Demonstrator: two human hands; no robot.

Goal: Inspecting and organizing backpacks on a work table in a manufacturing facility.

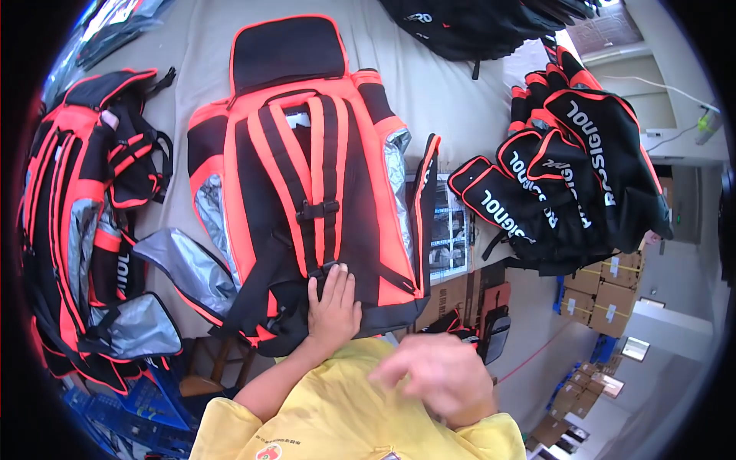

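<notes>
In front of me a large black and neon-coral backpack (364, 199) lies with its shoulder straps facing up and its top flap (287, 52) spread out at the far end. A black buckle (317, 210) joins the two straps across the middle. Silver lining shows in the open side pockets, and one silver-lined side flap (188, 264) hangs out at the left. Flat on the lower end of the straps rests my left hand (335, 303), fingers stretched out. My right hand (445, 376) hovers near my yellow shirt, apart from the bag and smeared by motion.
The pale cloth-covered table (429, 100) carries similar backpacks (84, 222) at the left and a stack of black bags with coral trim (575, 169) at the right. More black bags (475, 27) lie at the far edge. Cardboard boxes (602, 295) stand on the floor.
</notes>
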